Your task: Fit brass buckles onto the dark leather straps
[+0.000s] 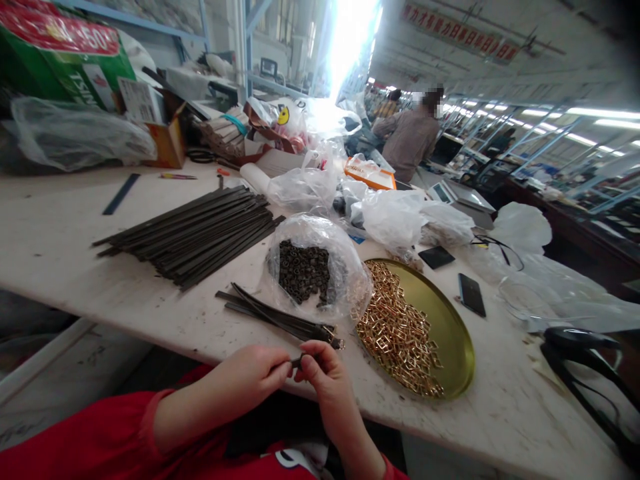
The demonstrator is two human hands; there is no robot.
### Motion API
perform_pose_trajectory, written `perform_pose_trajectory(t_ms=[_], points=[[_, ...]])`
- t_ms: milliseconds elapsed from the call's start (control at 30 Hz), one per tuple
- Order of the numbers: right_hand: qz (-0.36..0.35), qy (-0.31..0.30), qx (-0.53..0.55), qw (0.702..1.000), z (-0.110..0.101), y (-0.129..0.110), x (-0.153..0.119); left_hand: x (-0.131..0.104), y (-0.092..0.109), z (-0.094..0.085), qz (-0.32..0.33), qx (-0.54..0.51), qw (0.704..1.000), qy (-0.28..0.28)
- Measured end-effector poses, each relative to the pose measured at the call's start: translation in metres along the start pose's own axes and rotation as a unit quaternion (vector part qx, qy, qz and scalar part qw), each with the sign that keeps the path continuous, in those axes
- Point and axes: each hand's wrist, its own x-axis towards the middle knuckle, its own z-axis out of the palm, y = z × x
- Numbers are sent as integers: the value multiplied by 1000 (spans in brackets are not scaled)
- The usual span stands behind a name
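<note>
My left hand [263, 375] and my right hand [323, 373] meet at the table's front edge, both pinching a short dark strip [297, 363] whose rest is hidden by the fingers. Just beyond them lie several dark straps [270, 317] with gold buckles at their right end. Behind these an open clear plastic bag [350, 267] holds small black loops [303, 267]. A round gold tray [457, 340] on the right carries a heap of gold buckles [395, 327]. To the left is a large bundle of dark strips [190, 233].
A black phone [471, 295] and a flat black object [437, 257] lie right of the tray. Plastic bags [395, 217], a scale [460, 200] and an orange box [370, 175] stand farther back. A person [413, 137] is beyond the table. Black-handled equipment [585, 340] sits far right.
</note>
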Motion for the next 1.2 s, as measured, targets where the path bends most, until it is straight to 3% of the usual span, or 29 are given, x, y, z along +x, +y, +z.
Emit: perform_pose_trajectory(t_ms=[67, 233, 300, 600, 667, 800, 900, 1000, 1133, 1200], points=[[21, -17, 25, 999, -1, -2, 0, 1, 0, -3, -2, -22, 1000, -3], [62, 46, 182, 980, 6, -7, 4, 4, 3, -5, -17, -44, 999, 8], [60, 40, 199, 977, 11, -7, 5, 6, 4, -3, -18, -49, 999, 15], [-24, 27, 7, 999, 6, 0, 2, 5, 2, 0, -8, -7, 1000, 28], [-43, 23, 3, 999, 4, 4, 0, 4, 1, 0, 1, 16, 1000, 9], [-12, 0, 35, 999, 3, 9, -3, 4, 3, -2, 8, 28, 999, -18], [8, -16, 30, 999, -2, 5, -3, 2, 2, -5, 11, -21, 998, -58], [18, -14, 47, 999, -10, -6, -1, -1, -4, -8, -28, -99, 990, -93], [49, -8, 119, 992, -3, -12, 0, 5, -14, -1, -16, -167, 986, -14], [70, -27, 171, 982, 7, -6, 0, 12, -17, 5, -2, -187, 982, -11]])
